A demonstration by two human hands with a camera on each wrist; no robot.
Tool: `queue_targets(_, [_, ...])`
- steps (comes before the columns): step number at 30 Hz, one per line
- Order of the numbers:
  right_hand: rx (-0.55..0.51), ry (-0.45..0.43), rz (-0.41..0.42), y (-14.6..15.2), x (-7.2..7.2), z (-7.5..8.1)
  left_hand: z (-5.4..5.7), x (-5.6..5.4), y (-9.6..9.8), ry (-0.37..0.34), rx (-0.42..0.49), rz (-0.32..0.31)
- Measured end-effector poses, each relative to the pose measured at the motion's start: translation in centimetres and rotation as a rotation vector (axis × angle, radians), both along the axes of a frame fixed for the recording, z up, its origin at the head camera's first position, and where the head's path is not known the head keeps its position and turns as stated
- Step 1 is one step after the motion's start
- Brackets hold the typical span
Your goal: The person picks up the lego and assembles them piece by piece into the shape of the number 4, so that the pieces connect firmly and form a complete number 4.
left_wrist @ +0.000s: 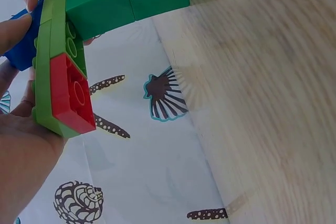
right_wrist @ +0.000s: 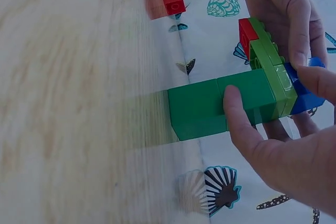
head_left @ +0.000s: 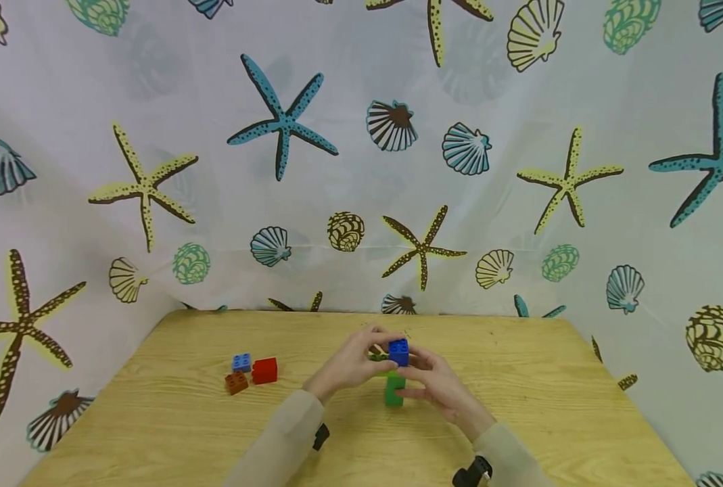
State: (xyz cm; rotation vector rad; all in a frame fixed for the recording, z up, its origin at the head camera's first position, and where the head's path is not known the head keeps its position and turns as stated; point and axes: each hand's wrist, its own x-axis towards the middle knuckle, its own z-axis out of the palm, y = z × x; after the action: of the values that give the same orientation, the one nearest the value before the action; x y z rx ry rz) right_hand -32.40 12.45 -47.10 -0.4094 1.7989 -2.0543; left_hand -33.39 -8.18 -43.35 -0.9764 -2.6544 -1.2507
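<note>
White cloth (head_left: 337,193) printed with starfish and shells hangs behind and beside the wooden table (head_left: 550,406) where we work. Our stack (head_left: 394,393) stands near the table's middle, at nearly six o'clock in the head view. Two dark green blocks (right_wrist: 197,103) make its foot, and a lime part (right_wrist: 270,72) sits across their top, reaching out toward twelve o'clock. Beneath that reaching end we see an attached red block (left_wrist: 59,93), while a blue block (head_left: 399,360) tops the lime part above the dark green. With our left hand (head_left: 361,355), at ten o'clock, we pinch the blue block narrowly between thumb and fingers. Our right hand (head_left: 437,385), at four o'clock, curls round the stack, fingers on both the blue and the dark green. We judge the work well along: those pieces look joined, and the blue seems to be getting its fit, though we cannot tell whether it is pressed fully home. Three pieces stay unused at nine o'clock, well apart from the stack: a loose red block (head_left: 265,370), a light blue block (head_left: 241,364) at its ten and a brown block (head_left: 236,383) at its eight.
</note>
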Motion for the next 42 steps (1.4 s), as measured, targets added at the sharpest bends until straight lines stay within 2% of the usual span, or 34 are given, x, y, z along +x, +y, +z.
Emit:
queue_targets(6, [0.025,0.021,-0.021,-0.2,0.4,0.7,-0.1,0.1,0.1,0.038,0.001,0.008])
queue_targets(11, [0.118,0.1,-0.109,-0.5,0.5,1.0,-0.6,-0.1,0.3,0.116,0.004,0.026])
queue_targets(16, [0.203,0.167,-0.206,-0.8,0.4,1.0,-0.9,0.0,0.3,0.137,0.041,0.036])
queue_targets(23, [0.191,0.192,-0.242,-1.0,0.4,0.9,-0.9,0.2,0.0,0.177,0.033,0.035])
queue_targets(27, [0.159,0.215,-0.234,-1.0,0.3,0.8,-0.9,0.3,-0.5,0.201,0.027,0.086])
queue_targets(31, [0.15,0.249,-0.234,-1.2,0.1,0.8,-0.8,0.2,-1.4,0.234,0.067,0.154])
queue_targets(35, [0.16,0.271,-0.251,-1.4,-0.1,0.8,-0.5,0.3,-2.3,0.269,0.107,0.185])
queue_targets(38, [0.164,0.278,-0.262,-1.5,-0.1,0.8,-0.4,0.3,-3.1,0.258,0.119,0.205])
queue_targets(42, [0.162,0.278,-0.26,-1.6,-0.1,0.8,-0.4,0.4,-4.2,0.203,0.132,0.247])
